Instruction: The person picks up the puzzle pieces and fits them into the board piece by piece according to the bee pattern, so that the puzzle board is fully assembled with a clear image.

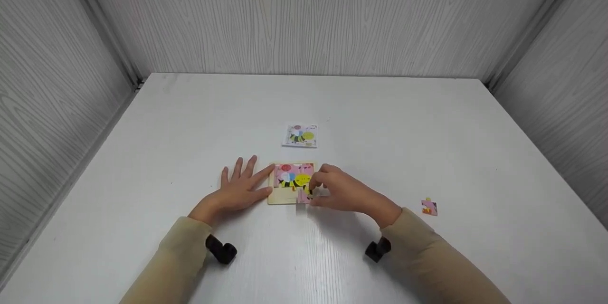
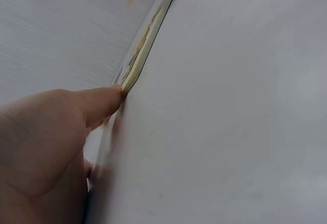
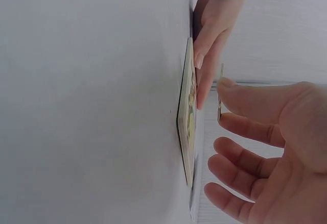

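Note:
A wooden puzzle board [image 1: 285, 197] lies on the table with a bee picture partly filled in along its upper part. Its lower strip is bare wood. My left hand [image 1: 240, 191] lies spread at the board's left side, index finger and thumb touching the edge. In the left wrist view the thumb [image 2: 99, 104] meets the board's corner. Just above the board's lower right, my right hand [image 1: 344, 191] pinches a pink puzzle piece [image 1: 304, 195] between thumb and index finger. The right wrist view shows that piece [image 3: 220, 104] edge-on, apart from the board, with the other fingers loosely bent.
A small square bee picture [image 1: 301, 136] lies behind the board. One loose puzzle piece [image 1: 429, 207], pink with orange and yellow, lies to the right of my right forearm. Grey wood-grain panels [image 1: 304, 19] stand around the white table [image 1: 380, 118] at the back and sides.

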`<state>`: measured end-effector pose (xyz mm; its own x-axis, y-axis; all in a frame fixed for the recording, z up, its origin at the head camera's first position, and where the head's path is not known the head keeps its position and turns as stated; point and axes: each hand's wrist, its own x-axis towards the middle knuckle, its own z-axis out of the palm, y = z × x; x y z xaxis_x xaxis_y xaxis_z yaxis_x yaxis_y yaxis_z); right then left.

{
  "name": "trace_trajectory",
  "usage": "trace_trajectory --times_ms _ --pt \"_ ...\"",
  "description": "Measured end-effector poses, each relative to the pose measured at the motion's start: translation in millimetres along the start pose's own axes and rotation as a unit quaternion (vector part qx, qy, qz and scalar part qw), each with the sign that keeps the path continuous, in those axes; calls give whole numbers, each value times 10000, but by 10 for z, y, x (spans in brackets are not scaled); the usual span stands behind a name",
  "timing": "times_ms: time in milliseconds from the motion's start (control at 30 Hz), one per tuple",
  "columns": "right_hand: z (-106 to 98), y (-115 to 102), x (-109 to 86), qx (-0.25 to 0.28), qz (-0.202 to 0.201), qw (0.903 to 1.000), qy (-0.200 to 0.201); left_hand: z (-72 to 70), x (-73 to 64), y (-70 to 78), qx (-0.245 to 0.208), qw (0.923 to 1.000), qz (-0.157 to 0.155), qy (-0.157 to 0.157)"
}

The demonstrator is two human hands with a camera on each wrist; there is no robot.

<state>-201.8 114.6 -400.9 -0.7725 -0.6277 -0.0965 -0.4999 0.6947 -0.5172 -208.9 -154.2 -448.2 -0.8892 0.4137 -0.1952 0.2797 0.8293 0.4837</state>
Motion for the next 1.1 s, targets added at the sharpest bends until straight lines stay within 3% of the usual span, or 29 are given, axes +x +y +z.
trace_trajectory --times_ms 367,1100 --pt "111 -112 204 -117 -70 9999 -72 -5 -3 -10 47 10000 27 48" --pt "214 -239 515 -849 -60 9963 -152 1 9 1 111 9999 -53 55"
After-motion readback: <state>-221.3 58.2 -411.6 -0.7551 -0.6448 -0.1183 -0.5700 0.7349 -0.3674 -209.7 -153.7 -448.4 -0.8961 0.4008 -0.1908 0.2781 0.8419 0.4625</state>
